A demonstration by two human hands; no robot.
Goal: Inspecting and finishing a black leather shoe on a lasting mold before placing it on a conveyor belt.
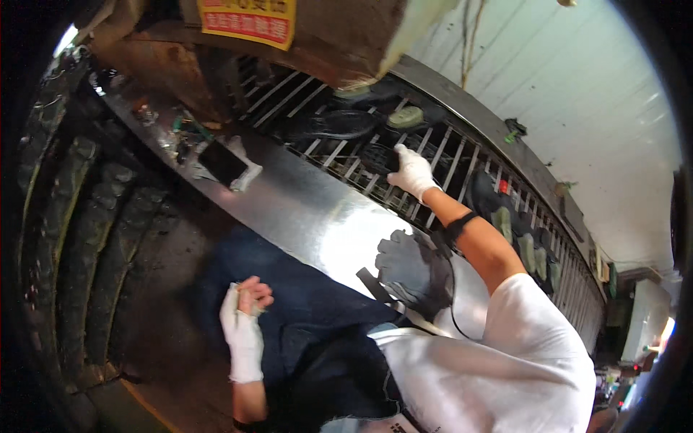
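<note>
Reaching Across the Steel Desk to the Slatted Rack

Hanging low and nearest the camera, the left hand (244,333) wears a white wrap or glove and is curled in a loose fist with nothing clearly in it; whether something small sits inside the curl is hard to tell. It hovers over dark trousers, apart from the desk. Beyond it lies the shiny steel desk (303,209), its bare sheet catching the light, with a dark phone-like slab (222,163) resting on a pale cloth near its far left part.

Farther on, the right hand (413,172), in a white glove, stretches out on a bare forearm with a black band and presses onto the slatted rack (339,155), fingers bent over a dark shoe sole (375,155) lying on the bars. Its grip looks like a closing grasp on the sole's edge, though the fingertips are partly hidden. More soles, dark and greenish, lie along the rack to either side.

By the look of it, the sole should be light, rubbery and bendable, not fragile; pinching it at the rim seems the surest hold.
</note>
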